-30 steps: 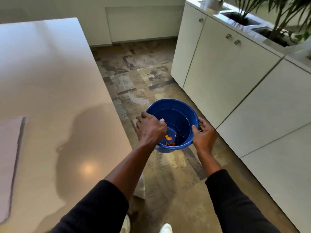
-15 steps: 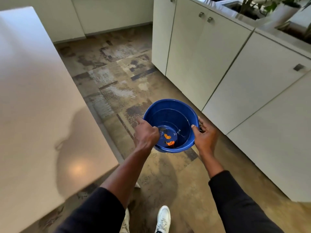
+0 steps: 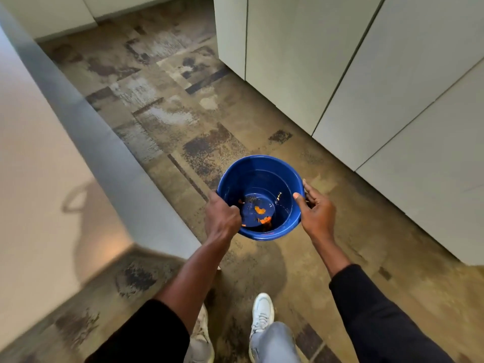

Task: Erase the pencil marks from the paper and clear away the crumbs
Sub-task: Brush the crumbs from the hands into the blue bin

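Head view: left hand (image 3: 222,218) and right hand (image 3: 318,213) each grip the blue bucket (image 3: 259,174).

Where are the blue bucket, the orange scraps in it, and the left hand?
blue bucket (image 3: 262,176): head view, inner wall.
orange scraps (image 3: 260,210): head view, piece on bucket floor.
left hand (image 3: 222,217): head view, back of hand.

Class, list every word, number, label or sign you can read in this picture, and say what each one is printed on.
No text here can be read.
Bucket: a small reddish mark on its near outer wall, too blurred to read.
Cupboard doors: no lettering shows.
Shoes: no lettering shows.
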